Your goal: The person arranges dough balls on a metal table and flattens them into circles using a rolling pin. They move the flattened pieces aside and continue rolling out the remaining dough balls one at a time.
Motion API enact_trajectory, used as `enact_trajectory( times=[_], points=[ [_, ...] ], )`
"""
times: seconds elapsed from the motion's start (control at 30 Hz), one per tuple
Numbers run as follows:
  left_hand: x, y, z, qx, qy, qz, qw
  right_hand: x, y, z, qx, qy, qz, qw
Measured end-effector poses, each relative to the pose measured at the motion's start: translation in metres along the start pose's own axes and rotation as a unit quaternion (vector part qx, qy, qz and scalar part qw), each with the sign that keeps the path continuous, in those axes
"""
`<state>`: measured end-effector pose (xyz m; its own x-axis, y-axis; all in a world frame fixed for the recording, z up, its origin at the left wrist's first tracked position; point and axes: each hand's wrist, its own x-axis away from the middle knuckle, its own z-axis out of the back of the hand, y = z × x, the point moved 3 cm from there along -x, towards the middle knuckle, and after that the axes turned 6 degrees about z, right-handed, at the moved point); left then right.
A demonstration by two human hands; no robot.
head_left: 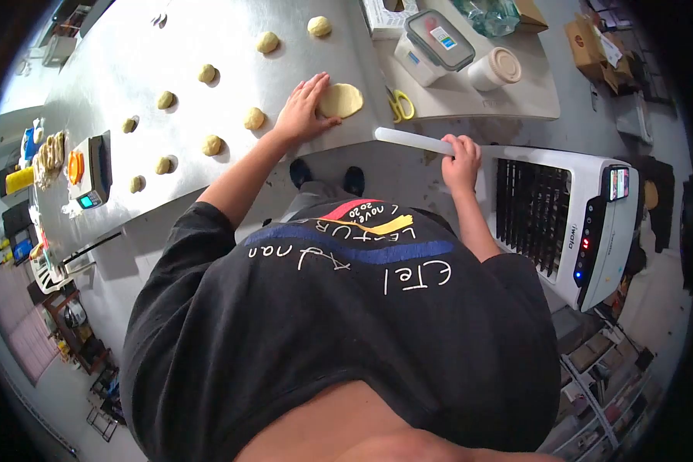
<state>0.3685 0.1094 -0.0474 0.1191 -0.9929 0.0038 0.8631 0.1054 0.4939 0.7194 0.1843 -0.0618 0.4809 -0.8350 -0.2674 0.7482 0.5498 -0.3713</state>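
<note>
My left hand (302,112) lies on the metal table with its fingers stretched out, its thumb and fingertips at the left edge of a flattened round of dough (342,101). My right hand (461,160) is closed around one end of a smooth white rolling pin (412,141). The pin's other end points left toward the table's corner, clear of the dough. Nearest to my left wrist is a dough ball (254,118). Several more balls stand in loose rows across the table, among them one at the back (319,27) and one at the left (137,184).
Yellow scissors (400,105), a lidded plastic container (439,48) and a white tub (495,69) stand on a side table to the right. A white air cooler (585,231) is close by my right arm. A digital scale (92,177) sits at the table's left.
</note>
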Motion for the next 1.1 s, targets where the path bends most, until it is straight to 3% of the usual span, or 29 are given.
enact_trajectory(
  times=[0.13,0.2,0.7,1.03,1.1],
  points=[
    [0.006,0.016,-0.008,-0.041,0.030,0.008,0.999,0.000,-0.002,0.001,0.000,0.003,0.003,1.000],
    [0.005,0.022,-0.013,-0.105,0.024,0.069,0.992,0.000,-0.002,0.001,-0.003,0.004,0.005,1.000],
    [-0.005,0.004,-0.008,-0.081,-0.034,0.098,0.991,0.012,0.004,0.009,0.001,0.018,-0.003,1.000],
    [-0.009,0.004,-0.005,-0.110,0.006,0.090,0.990,0.014,0.004,0.009,-0.004,0.024,0.003,1.000],
    [-0.013,0.003,-0.002,-0.037,0.030,0.108,0.993,0.015,0.003,0.010,-0.001,0.021,-0.009,1.000]
  ],
)
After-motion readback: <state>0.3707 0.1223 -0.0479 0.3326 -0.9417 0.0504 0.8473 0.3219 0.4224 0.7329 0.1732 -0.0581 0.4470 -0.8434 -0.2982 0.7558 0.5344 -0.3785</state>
